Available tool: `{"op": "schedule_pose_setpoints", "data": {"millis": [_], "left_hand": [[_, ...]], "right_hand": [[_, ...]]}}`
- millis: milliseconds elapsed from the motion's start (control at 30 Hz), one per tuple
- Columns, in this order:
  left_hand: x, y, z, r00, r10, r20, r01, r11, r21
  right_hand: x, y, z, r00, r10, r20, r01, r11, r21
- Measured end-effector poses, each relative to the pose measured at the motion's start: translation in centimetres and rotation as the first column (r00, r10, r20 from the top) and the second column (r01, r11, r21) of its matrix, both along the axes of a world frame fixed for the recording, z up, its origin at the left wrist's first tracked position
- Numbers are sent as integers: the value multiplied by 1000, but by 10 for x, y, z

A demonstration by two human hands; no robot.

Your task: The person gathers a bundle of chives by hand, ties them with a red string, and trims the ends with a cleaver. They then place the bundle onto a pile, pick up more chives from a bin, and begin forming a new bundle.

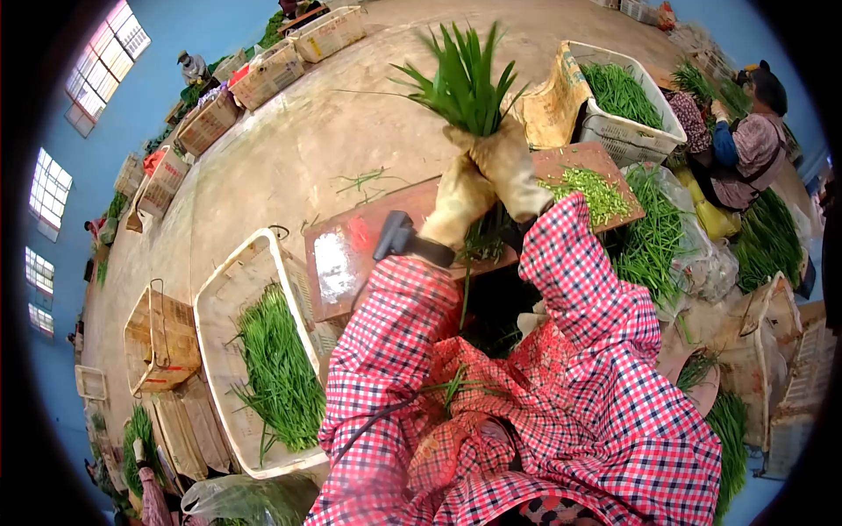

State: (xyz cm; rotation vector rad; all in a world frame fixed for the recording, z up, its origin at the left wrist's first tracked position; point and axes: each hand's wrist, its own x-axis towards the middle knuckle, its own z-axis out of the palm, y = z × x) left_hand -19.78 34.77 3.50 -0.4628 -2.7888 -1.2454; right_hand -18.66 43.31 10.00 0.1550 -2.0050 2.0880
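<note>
A bunch of garlic chives (469,79) is held upright out in front of me, its leaf tips fanned at the top. My left hand (460,200), in a pale work glove, is closed round the lower part of the bunch. Against it, my right hand (509,167), gloved too, also grips the chives, with both wrists raised above a reddish-brown board (368,232). Some stalks hang below the hands. A heap of short cut chive ends (592,195) lies on the board's right part. The fingers partly hide one another.
To the left stands a white crate (206,302) holding chives (281,368). Another white crate (671,131) of chives is at upper right, beside a seated person (745,153). Loose chives (649,228) lie on plastic to my right. Several more crates line the left wall.
</note>
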Motion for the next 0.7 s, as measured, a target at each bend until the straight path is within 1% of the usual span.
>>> {"op": "schedule_pose_setpoints", "data": {"millis": [33,67,100,133,167,200,233,267,300,333,367,400,433,467,500,533,567,633,667,700], "left_hand": [[-2,-5,5,993,-76,89,58,981,187],[2,-12,6,976,-177,124,122,925,361],[1,-14,8,988,-93,125,65,975,211],[6,-14,22,983,-58,174,33,989,141],[11,-14,32,975,-20,223,5,998,69],[10,-13,28,997,9,79,-12,999,38],[6,-13,23,997,33,-68,-32,999,8],[3,-12,15,977,49,-206,-54,998,-18],[1,-10,3,942,58,-329,-76,996,-43],[2,-6,-11,897,60,-439,-98,993,-65],[3,-2,-24,838,55,-542,-120,989,-85],[-4,-4,-19,935,-75,-346,-5,975,-223],[-12,-9,-5,973,-188,-134,135,934,-330],[-8,-13,-5,967,-222,129,148,893,424],[1,-25,12,977,-213,-12,208,940,270],[1,-36,15,973,-230,-27,228,927,299],[2,-45,15,969,-245,-44,246,913,326],[20,-66,29,971,-215,-102,238,873,425],[17,-75,25,967,-238,-89,252,856,452],[21,-82,25,972,-223,-77,234,857,459]], "right_hand": [[-10,6,-11,996,36,-84,-36,999,11],[-22,9,-25,988,126,-84,-137,980,-143],[-25,9,-28,979,178,-101,-195,958,-208],[-24,8,-27,966,228,-118,-252,929,-272],[-20,7,-27,961,246,-128,-271,929,-252],[-14,6,-20,954,264,-140,-291,928,-232],[-11,4,-9,959,223,-175,-222,975,21],[-8,3,2,959,190,-212,-130,954,270],[-5,3,2,956,169,-241,-28,867,498],[-11,3,0,947,192,-256,-12,821,571],[-11,5,-2,986,70,-153,43,777,628],[-11,4,-2,995,3,-98,55,805,591],[-12,5,-1,997,-62,-52,80,828,554],[-10,9,1,978,-30,-204,133,846,516],[-8,13,4,934,-1,-356,179,865,469],[-9,14,14,953,5,-304,134,890,436],[-6,18,16,925,58,-374,78,937,340],[-2,18,19,906,109,-408,-42,985,170],[10,17,21,954,43,-296,26,974,225],[8,10,1,943,-2,-332,90,964,250]]}}
